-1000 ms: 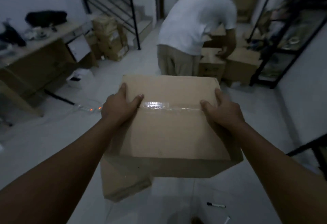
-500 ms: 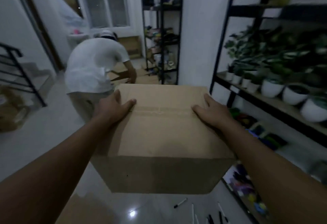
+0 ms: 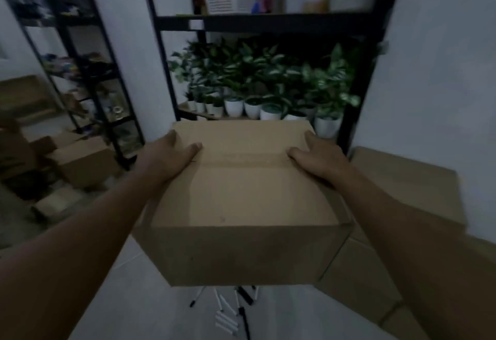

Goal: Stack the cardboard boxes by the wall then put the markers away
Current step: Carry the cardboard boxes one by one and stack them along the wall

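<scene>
Two hands, left hand [image 3: 171, 155] and right hand [image 3: 316, 158], grasp one taped cardboard box [image 3: 241, 205] by its sides, fingers curled over, above several blurred markers [image 3: 228, 315]; stacked boxes [image 3: 402, 205] sit just right.

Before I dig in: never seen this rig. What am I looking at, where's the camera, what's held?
No machine here: a person works bare-handed, and one wide-angle camera on their head looks forward and down, so you see their own arms. The left hand and right hand grip the two sides of a taped cardboard box, carried off the floor. Markers lie scattered on the floor below it. To the right, more boxes are stacked against the white wall. Straight ahead, a black shelf holds potted plants. Other boxes sit on the floor to the left, blurred.
</scene>
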